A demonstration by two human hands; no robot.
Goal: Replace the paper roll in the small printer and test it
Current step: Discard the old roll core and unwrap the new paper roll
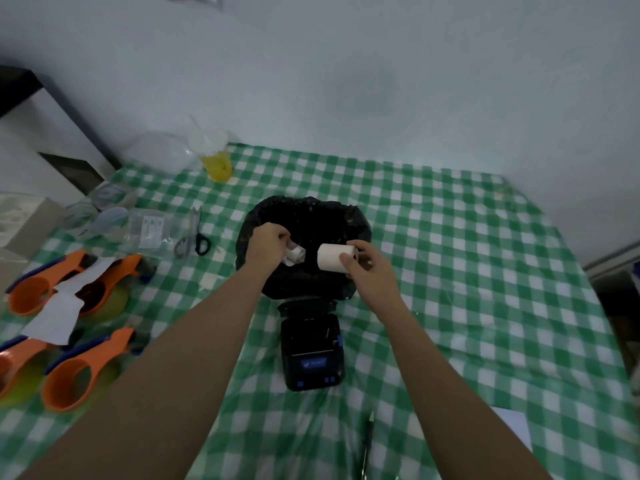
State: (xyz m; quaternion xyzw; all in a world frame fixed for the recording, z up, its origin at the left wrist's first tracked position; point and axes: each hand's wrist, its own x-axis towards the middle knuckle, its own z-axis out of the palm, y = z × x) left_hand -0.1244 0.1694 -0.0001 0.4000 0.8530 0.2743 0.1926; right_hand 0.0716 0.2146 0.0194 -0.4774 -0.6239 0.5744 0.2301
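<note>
Nearest, printer [312,351] on the table [485,306], lid apparently open, no roll seen inside. Beyond, over the bin [304,216]: left hand [268,242] closed on crumpled paper [295,254]; right hand [365,266] pinching roll [334,258]. Probably still unwrapping; loading and testing left.

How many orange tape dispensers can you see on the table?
4, all at the table's left: two upper ones partly under a white sheet, and two nearer ones, at the frame edge and. More may lie out of frame.
</note>
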